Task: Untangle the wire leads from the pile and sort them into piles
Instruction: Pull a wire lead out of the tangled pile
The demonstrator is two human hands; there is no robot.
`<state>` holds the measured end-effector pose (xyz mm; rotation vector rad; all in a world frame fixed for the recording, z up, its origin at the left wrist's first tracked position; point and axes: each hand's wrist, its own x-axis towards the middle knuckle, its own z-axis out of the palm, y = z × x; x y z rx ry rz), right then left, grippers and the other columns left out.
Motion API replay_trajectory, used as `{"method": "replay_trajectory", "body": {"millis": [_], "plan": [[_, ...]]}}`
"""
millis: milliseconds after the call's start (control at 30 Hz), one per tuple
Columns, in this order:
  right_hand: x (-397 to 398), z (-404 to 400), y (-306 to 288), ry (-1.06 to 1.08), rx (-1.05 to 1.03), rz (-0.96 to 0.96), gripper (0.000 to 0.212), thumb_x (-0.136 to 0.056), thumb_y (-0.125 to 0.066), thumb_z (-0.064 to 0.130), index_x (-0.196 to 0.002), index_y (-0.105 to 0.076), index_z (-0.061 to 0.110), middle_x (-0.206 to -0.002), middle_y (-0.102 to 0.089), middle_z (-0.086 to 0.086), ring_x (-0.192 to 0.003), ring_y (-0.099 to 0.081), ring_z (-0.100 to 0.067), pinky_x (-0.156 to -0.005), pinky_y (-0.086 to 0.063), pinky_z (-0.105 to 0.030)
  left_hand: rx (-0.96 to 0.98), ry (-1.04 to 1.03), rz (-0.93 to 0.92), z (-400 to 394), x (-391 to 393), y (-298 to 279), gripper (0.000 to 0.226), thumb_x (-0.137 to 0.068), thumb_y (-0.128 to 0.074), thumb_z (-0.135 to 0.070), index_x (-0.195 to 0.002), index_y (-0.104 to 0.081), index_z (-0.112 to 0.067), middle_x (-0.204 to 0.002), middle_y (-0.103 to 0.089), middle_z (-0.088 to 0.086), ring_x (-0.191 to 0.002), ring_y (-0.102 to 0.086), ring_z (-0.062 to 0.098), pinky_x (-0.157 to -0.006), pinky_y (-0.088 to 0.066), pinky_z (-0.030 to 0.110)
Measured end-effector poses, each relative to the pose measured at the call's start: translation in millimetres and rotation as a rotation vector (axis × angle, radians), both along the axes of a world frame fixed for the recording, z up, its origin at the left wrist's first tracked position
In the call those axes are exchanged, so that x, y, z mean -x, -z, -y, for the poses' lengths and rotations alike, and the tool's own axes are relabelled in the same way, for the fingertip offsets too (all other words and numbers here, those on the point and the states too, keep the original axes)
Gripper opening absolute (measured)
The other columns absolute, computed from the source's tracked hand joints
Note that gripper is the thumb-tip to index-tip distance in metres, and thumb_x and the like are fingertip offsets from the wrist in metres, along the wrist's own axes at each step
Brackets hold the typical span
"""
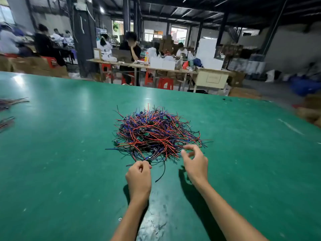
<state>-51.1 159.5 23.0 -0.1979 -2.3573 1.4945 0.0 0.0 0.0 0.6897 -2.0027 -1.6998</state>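
The left hand point(139, 176) is pinching a wire lead point(160, 168) at the tangled pile's point(156, 133) near edge. Its black tail is trailing nearward across the green table point(60, 153). The right hand point(195, 161) is hovering loosely curled, holding nothing.

Both bare forearms reach forward from the near edge, roughly parallel. The left hand point(139, 176) is held knuckles up, its fingers curled in with thumb and fingertips pinched together at the front. The right hand point(195, 162) sits a little farther forward and well apart from the left, wrist raised, fingers loosely bent and spread, thumb and forefinger apart, holding nothing.
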Motion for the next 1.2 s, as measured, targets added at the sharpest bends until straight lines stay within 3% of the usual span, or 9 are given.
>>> {"method": "replay_trajectory", "body": {"millis": [133,267,433,667,767,900,1067,1133,1200], "plan": [[36,22,-33,-0.118,-0.456,0.013,0.033,-0.090,-0.061,0.061,-0.099,-0.073,0.032,-0.092,-0.067,0.010,-0.088,-0.063,-0.012,-0.076,-0.049,-0.031,-0.012,-0.001,-0.013,-2,2,0,0.030,-0.091,-0.056,-0.016,-0.063,-0.065,-0.015,-0.040,-0.046,-0.009,-0.038,-0.033,0.007,-0.041,-0.026,0.024],[51,34,-25,-0.259,-0.730,0.082,0.027,-0.095,-0.063,0.052,-0.107,-0.072,0.030,-0.092,-0.070,0.010,-0.093,-0.066,-0.016,-0.073,-0.047,-0.030,-0.013,-0.017,-0.005,0,5,4,0.031,-0.091,-0.055,-0.018,-0.061,-0.064,-0.017,-0.039,-0.044,-0.009,-0.037,-0.032,0.009,-0.040,-0.025,0.024],[61,31,-13,-0.258,-0.691,0.044,0.020,-0.097,-0.061,0.044,-0.104,-0.073,0.029,-0.089,-0.072,0.008,-0.092,-0.066,-0.017,-0.075,-0.048,-0.031,-0.027,-0.044,0.019,-4,6,4,0.030,-0.090,-0.055,-0.020,-0.061,-0.064,-0.018,-0.042,-0.051,-0.009,-0.038,-0.037,0.008,-0.038,-0.026,0.020],[49,29,-15,-0.121,-0.512,-0.347,0.011,-0.095,-0.062,0.038,-0.092,-0.069,0.030,-0.086,-0.067,0.015,-0.081,-0.053,-0.010,-0.073,-0.041,-0.030,0.018,-0.039,0.068,-7,4,1,0.030,-0.090,-0.055,-0.024,-0.063,-0.066,-0.022,-0.049,-0.059,-0.007,-0.049,-0.055,0.017,-0.049,-0.038,0.028],[48,23,-3,-0.110,-0.335,-0.276,0.012,-0.098,-0.062,0.038,-0.096,-0.070,0.030,-0.073,-0.068,0.015,-0.071,-0.060,-0.009,-0.068,-0.043,-0.028,0.024,-0.053,0.010,-7,2,3,0.029,-0.093,-0.057,-0.021,-0.065,-0.065,-0.021,-0.050,-0.056,-0.007,-0.057,-0.058,0.020,-0.056,-0.044,0.033],[43,13,21,-0.118,-0.213,-0.179,0.011,-0.101,-0.057,0.039,-0.095,-0.066,0.036,-0.061,-0.067,0.017,-0.061,-0.063,0.002,-0.065,-0.048,-0.030,0.055,-0.108,-0.127,-8,-2,1,0.018,-0.092,-0.063,-0.020,-0.075,-0.063,-0.025,-0.068,-0.065,-0.012,-0.064,-0.058,0.006,-0.056,-0.041,0.016],[28,6,31,-0.124,-0.130,-0.387,0.008,-0.102,-0.052,0.042,-0.096,-0.057,0.044,-0.079,-0.070,0.015,-0.065,-0.063,-0.007,-0.059,-0.042,-0.017,0.388,-0.101,-0.237,-3,23,-7,0.016,-0.091,-0.064,-0.017,-0.097,-0.065,-0.032,-0.096,-0.059,-0.013,-0.090,-0.055,0.012,-0.077,-0.047,0.034],[23,1,31,-0.100,-0.104,-0.479,0.008,-0.102,-0.048,0.043,-0.099,-0.056,0.042,-0.082,-0.069,0.013,-0.074,-0.064,-0.008,-0.066,-0.043,-0.016,0.592,-0.015,-0.202,0,39,-11,0.032,-0.091,-0.066,-0.023,-0.122,-0.062,-0.031,-0.117,-0.053,-0.007,-0.109,-0.048,0.014,-0.094,-0.046,0.036],[20,-3,30,-0.101,-0.091,-0.527,0.009,-0.102,-0.047,0.041,-0.100,-0.055,0.039,-0.085,-0.068,0.012,-0.081,-0.065,-0.010,-0.072,-0.045,-0.021,0.829,0.150,-0.157,0,51,-7,0.057,-0.093,-0.066,-0.035,-0.146,-0.046,-0.037,-0.145,-0.039,-0.003,-0.129,-0.034,0.016,-0.109,-0.031,0.035]]}}
